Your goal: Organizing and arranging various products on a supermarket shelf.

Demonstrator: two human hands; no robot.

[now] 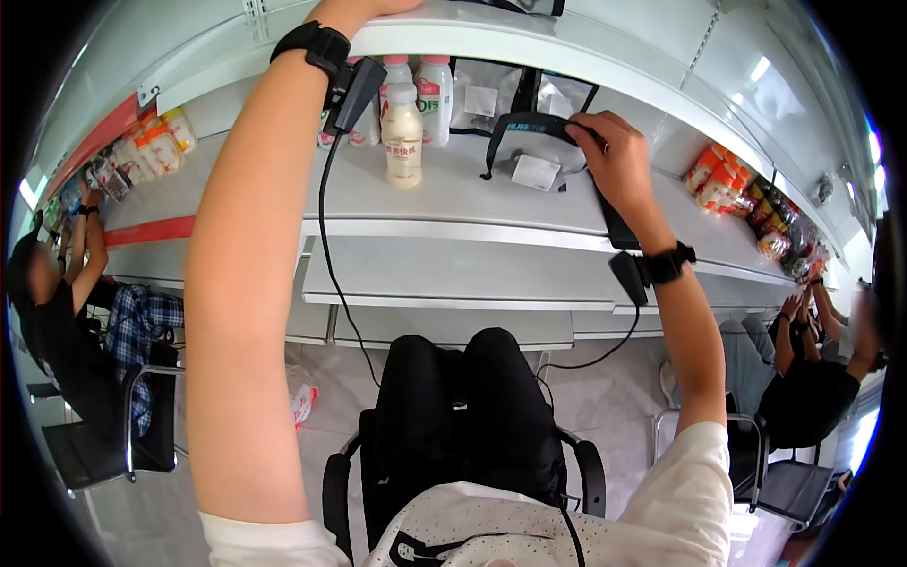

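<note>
My right hand point(616, 159) pinches the upper right corner of a clear pouch with a black edge point(510, 144), its thumb and fingers pressed together. This pouch stands tilted on the middle shelf point(453, 200), a white label on its front. Up at the top edge of the head view, my left hand point(383, 6) is at the upper shelf point(453, 40); its fingers are cut off, so their state is hidden. Below it a cream-coloured drink bottle point(403, 142) stands upright near the shelf's front. Behind the held pouch are more clear, black-edged pouches point(480, 94).
White bottles with pink caps point(435, 99) stand behind the cream one. Another black-edged item point(520, 5) lies on the upper shelf. Orange-and-white packages point(720, 178) line the right shelf. Cables hang from my wrist straps. People sit at both sides, near chairs point(151, 416).
</note>
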